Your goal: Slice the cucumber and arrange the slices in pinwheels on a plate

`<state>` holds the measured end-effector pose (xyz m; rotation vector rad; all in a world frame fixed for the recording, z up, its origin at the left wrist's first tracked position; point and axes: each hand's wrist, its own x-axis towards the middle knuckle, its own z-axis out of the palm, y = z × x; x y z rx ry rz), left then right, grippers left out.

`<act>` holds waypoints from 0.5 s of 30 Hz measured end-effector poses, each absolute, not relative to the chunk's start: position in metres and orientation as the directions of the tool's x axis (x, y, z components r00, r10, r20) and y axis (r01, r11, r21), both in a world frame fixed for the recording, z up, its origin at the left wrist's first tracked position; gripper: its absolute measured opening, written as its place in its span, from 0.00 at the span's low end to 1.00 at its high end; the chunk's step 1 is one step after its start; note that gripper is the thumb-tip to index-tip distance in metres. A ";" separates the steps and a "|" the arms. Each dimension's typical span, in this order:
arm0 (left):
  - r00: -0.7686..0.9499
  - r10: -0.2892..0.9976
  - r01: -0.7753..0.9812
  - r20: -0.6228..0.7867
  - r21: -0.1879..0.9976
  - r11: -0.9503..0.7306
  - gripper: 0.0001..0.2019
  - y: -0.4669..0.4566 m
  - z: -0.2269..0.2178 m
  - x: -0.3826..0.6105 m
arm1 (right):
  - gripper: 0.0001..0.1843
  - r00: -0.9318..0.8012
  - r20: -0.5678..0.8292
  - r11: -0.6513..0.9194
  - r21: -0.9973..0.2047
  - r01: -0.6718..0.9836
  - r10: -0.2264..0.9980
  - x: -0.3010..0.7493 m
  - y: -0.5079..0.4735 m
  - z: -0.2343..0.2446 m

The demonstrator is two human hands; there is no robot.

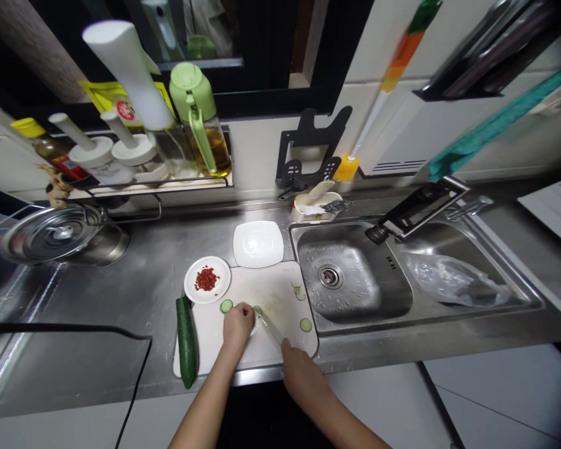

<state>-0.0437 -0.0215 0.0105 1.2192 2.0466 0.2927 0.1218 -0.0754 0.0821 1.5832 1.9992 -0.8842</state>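
Note:
On the white cutting board (pixel 206 349), my right hand (pixel 303 374) grips a knife (pixel 271 327) by its handle, the blade reaching up and left. At the blade's tip lies a thin cucumber slice (pixel 257 312). My left hand (pixel 238 324) is closed with fingertips pinched beside that slice; what they hold is too small to make out. Another slice (pixel 226 306) rests just left of that hand. Green peel strips (pixel 298 290) and one more round slice (pixel 305 325) are near the board's right edge. A whole cucumber (pixel 187 343) lies along its left edge.
A small plate of chopped red pieces (pixel 189 280) and a white square dish (pixel 258 243) sit behind the board. The sink (pixel 359 274) is to the right, with a plastic bag (pixel 453 280) in its second basin. A lidded pot (pixel 63 234) stands left, below a condiment shelf (pixel 168 184).

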 end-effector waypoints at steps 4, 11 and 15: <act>-0.292 0.832 0.668 -0.471 0.522 0.530 0.09 -0.021 0.011 -0.043 | 0.31 -0.264 -0.673 0.130 -0.244 0.961 0.691 0.120 -0.076 0.084; -0.283 0.850 0.677 -0.445 0.535 0.506 0.09 -0.023 0.011 -0.043 | 0.32 -0.233 -0.710 0.092 -0.231 0.969 0.665 0.126 -0.082 0.079; -0.244 0.885 0.662 -0.396 0.600 0.450 0.10 -0.027 0.013 -0.044 | 0.32 -0.203 -0.742 0.067 -0.210 0.975 0.639 0.135 -0.089 0.075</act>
